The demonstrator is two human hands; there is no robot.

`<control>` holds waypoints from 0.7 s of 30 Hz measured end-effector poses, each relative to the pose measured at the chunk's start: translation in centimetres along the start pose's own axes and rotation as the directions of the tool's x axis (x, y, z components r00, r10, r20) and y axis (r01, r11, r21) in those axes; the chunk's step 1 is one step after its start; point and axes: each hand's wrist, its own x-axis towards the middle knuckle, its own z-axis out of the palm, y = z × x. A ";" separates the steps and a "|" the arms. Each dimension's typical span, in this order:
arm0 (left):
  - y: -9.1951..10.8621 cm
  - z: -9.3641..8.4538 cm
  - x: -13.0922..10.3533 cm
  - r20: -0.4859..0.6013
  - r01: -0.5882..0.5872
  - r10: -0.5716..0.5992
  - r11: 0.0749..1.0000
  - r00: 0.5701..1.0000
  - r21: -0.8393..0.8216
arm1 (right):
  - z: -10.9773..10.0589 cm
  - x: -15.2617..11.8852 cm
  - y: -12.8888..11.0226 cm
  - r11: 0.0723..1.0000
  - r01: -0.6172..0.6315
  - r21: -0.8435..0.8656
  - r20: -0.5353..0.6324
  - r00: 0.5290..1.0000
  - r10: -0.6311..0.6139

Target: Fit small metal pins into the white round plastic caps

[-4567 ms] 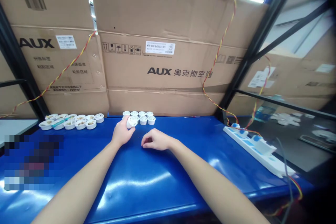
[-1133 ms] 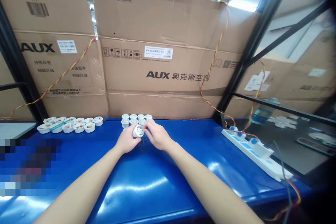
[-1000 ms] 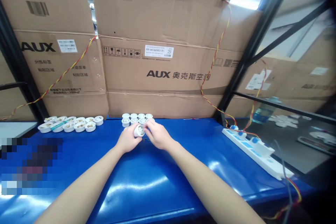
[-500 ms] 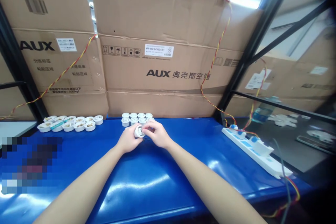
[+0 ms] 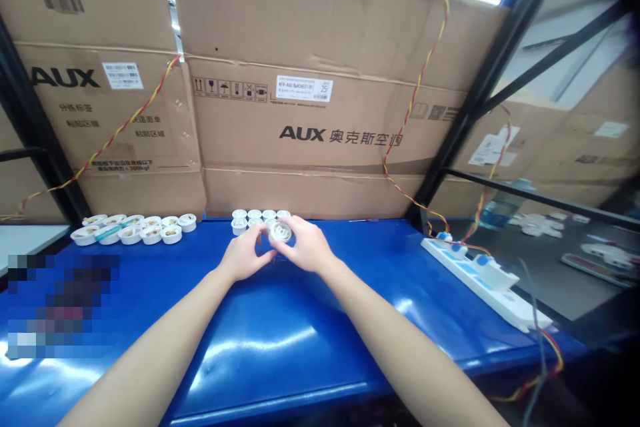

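Note:
Between my two hands is a small round white cup (image 5: 280, 232), its open top facing me and something pale inside. My right hand (image 5: 306, 243) grips it from the right with thumb and fingers. My left hand (image 5: 246, 253) is curved at its left side, thumb and fingertips apart, nothing held between them. Just behind my hands, two rows of similar white cups (image 5: 240, 225) stand on the blue table (image 5: 280, 347). At the back left are several more white cups (image 5: 131, 233) with brownish contents, a teal strip lying across some of them.
Cardboard sheets (image 5: 320, 33) stand along the table's back edge. A white power strip (image 5: 485, 287) with plugs and red-yellow wires lies at the right, near a black rack post (image 5: 465, 127). A blurred-out patch covers the left of the table.
The cup has moved slightly right and up, out of my left hand's hold into my right hand's grip. My left hand's fingers have opened.

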 end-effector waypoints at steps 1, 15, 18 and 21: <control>-0.4 -0.1 0.2 -0.034 0.009 -0.007 0.998 0.999 0.055 | -0.4 0.2 0.9 0.991 -0.080 -0.110 0.005 0.997 0.081; -5.0 0.1 0.9 -0.124 0.355 -0.334 0.906 0.934 0.230 | -1.6 0.1 7.2 0.890 -0.330 -0.314 0.042 0.932 0.361; -4.5 -0.3 0.8 -0.162 0.342 -0.316 0.922 0.935 0.179 | 0.6 0.4 5.3 0.997 -0.071 -0.011 0.215 0.974 0.072; -4.1 -0.3 0.7 -0.171 0.333 -0.309 0.933 0.936 0.139 | 3.0 0.3 4.3 0.993 0.001 0.120 0.273 0.962 -0.034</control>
